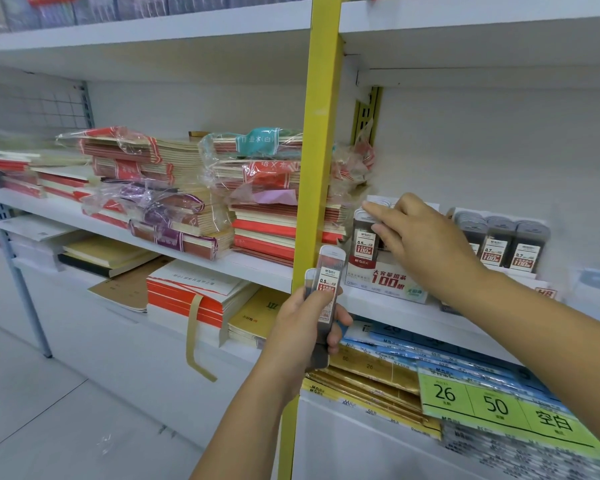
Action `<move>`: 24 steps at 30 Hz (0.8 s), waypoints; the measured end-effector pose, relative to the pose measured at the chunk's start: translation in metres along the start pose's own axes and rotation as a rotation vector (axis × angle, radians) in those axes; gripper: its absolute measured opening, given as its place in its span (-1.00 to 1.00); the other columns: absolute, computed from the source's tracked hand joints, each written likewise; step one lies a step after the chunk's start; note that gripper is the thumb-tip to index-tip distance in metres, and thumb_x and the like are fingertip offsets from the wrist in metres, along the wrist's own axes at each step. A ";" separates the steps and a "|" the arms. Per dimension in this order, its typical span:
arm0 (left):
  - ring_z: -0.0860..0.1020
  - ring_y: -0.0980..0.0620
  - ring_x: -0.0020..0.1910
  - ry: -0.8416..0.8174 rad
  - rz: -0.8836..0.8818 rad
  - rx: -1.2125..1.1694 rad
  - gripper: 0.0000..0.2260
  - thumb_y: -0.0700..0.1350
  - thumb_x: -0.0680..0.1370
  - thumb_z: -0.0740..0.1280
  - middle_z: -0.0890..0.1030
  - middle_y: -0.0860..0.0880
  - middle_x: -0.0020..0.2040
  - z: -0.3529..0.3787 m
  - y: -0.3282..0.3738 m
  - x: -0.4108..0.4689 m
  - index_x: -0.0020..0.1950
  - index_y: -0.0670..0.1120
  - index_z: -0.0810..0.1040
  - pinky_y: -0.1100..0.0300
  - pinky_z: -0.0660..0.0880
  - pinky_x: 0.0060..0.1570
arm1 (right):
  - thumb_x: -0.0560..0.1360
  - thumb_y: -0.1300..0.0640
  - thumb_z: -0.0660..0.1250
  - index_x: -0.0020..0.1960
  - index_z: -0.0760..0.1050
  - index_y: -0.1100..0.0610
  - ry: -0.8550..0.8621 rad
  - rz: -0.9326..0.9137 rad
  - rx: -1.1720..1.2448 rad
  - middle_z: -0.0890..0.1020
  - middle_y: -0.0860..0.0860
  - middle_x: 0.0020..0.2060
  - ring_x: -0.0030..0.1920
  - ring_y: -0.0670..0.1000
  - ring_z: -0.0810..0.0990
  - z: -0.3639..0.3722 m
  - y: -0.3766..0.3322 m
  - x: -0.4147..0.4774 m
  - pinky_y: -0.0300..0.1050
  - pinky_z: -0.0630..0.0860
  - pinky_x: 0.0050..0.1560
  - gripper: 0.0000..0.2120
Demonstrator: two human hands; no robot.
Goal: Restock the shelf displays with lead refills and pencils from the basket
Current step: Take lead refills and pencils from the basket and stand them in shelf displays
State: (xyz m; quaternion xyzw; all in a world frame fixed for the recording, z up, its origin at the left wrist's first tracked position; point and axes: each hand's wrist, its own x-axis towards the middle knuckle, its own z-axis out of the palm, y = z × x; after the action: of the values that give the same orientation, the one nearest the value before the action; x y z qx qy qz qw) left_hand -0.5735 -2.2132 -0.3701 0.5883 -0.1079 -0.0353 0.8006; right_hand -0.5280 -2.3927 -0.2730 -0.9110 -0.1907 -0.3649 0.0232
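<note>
We faced white shelving (146, 36) split by a yellow upright (321, 133); a wire grid panel (32, 105) backed the far left, above pale floor tiles (49, 410).

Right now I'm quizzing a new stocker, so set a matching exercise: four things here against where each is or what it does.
1. left hand
2. right hand
3. 0.7 refills
4. notebooks

A. stacked left of the yellow post
B. holds 0.5 refills
C. touches packs in the 0.5 box
D. stand right of the 0.5 box

Pairs: 1-B, 2-C, 3-D, 4-A.
</note>
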 end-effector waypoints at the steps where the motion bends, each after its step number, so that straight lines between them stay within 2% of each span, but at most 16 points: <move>1: 0.45 0.06 -0.44 -0.013 0.004 0.006 -0.86 0.01 0.67 0.22 0.65 -0.04 -0.24 0.000 0.000 -0.001 0.17 0.05 0.53 0.20 0.44 -0.41 | 0.63 0.01 0.16 0.45 0.36 -0.07 -0.014 0.017 0.025 0.44 0.04 -0.08 -0.13 0.04 0.46 -0.001 0.000 0.001 -0.09 0.39 -0.26 -0.61; 5: 0.52 0.10 -0.39 -0.084 0.052 0.088 -0.80 0.13 0.61 0.26 0.71 -0.01 -0.13 0.003 0.003 -0.007 0.19 0.14 0.51 0.23 0.50 -0.34 | 0.60 0.01 0.21 0.40 0.41 -0.05 0.038 0.055 0.190 0.42 -0.09 -0.07 -0.17 -0.13 0.41 -0.008 -0.009 -0.011 -0.19 0.37 -0.19 -0.63; 6: 0.54 0.11 -0.38 -0.105 0.063 0.090 -0.75 0.17 0.57 0.28 0.72 -0.02 -0.10 0.004 0.004 -0.008 0.20 0.13 0.51 0.25 0.52 -0.34 | 0.59 -0.02 0.20 0.34 0.46 -0.08 0.040 0.076 0.312 0.46 -0.15 -0.08 -0.16 -0.17 0.44 -0.008 -0.014 -0.018 -0.26 0.39 -0.17 -0.67; 8: 0.58 0.12 -0.35 -0.139 0.072 0.078 -0.70 0.17 0.54 0.29 0.73 -0.05 -0.05 0.007 0.005 -0.009 0.22 0.11 0.51 0.28 0.53 -0.33 | 0.57 -0.05 0.24 0.15 0.51 -0.22 -0.063 0.153 0.616 0.56 -0.24 -0.12 -0.10 -0.25 0.50 -0.008 -0.024 -0.032 -0.35 0.44 -0.15 -0.82; 10: 0.62 0.10 -0.31 -0.163 0.068 0.073 -0.70 0.13 0.57 0.29 0.73 -0.08 -0.02 0.011 0.006 -0.009 0.25 0.07 0.49 0.26 0.53 -0.35 | 0.55 0.01 0.32 0.03 0.53 -0.24 -0.154 0.236 0.858 0.62 -0.23 -0.17 -0.15 -0.22 0.55 -0.007 -0.030 -0.040 -0.37 0.48 -0.17 -0.86; 13: 0.64 0.07 -0.28 -0.168 0.048 0.039 -0.68 0.11 0.56 0.31 0.73 -0.09 -0.01 0.016 0.006 -0.009 0.27 0.02 0.49 0.25 0.52 -0.35 | 0.53 0.09 0.36 0.03 0.55 -0.16 -0.133 0.332 0.979 0.67 -0.16 -0.19 -0.21 -0.19 0.62 -0.015 -0.026 -0.040 -0.41 0.48 -0.28 -0.84; 16: 0.64 0.05 -0.27 -0.145 0.020 -0.001 -0.80 -0.03 0.67 0.22 0.74 -0.10 -0.01 0.018 0.005 -0.005 0.28 -0.01 0.45 0.23 0.53 -0.37 | 0.55 0.11 0.33 0.02 0.53 -0.10 0.051 0.405 0.995 0.69 -0.13 -0.18 -0.26 -0.20 0.65 -0.037 -0.009 -0.031 -0.38 0.50 -0.35 -0.88; 19: 0.66 0.04 -0.27 -0.105 0.019 0.009 -0.83 -0.14 0.71 0.12 0.74 -0.08 -0.04 0.019 0.003 -0.001 0.27 -0.05 0.42 0.22 0.55 -0.39 | 0.57 0.14 0.31 0.01 0.48 -0.07 0.247 0.360 0.893 0.67 -0.03 -0.12 -0.18 -0.13 0.65 -0.062 0.011 -0.017 -0.30 0.54 -0.29 -0.89; 21: 0.68 0.05 -0.24 -0.080 0.034 0.015 -0.85 -0.12 0.71 0.15 0.74 -0.04 -0.05 0.020 0.002 0.000 0.24 -0.03 0.45 0.22 0.58 -0.36 | 0.56 0.14 0.32 0.04 0.47 -0.06 0.264 0.279 0.711 0.64 -0.07 -0.11 -0.12 -0.07 0.63 -0.069 0.022 -0.010 -0.22 0.55 -0.20 -0.88; 24: 0.71 0.06 -0.15 -0.025 0.067 0.027 -0.89 -0.10 0.67 0.24 0.73 0.03 -0.08 0.020 0.000 0.002 0.15 0.04 0.51 0.21 0.63 -0.25 | 0.54 0.12 0.35 0.06 0.43 -0.10 0.138 0.222 0.473 0.59 -0.18 -0.15 -0.15 -0.21 0.57 -0.063 0.026 -0.003 -0.36 0.43 -0.21 -0.82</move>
State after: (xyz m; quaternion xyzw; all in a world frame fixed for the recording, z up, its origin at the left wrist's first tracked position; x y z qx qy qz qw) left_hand -0.5765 -2.2324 -0.3639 0.5948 -0.1380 -0.0142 0.7918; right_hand -0.5617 -2.4291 -0.2266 -0.8686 -0.1673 -0.3668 0.2881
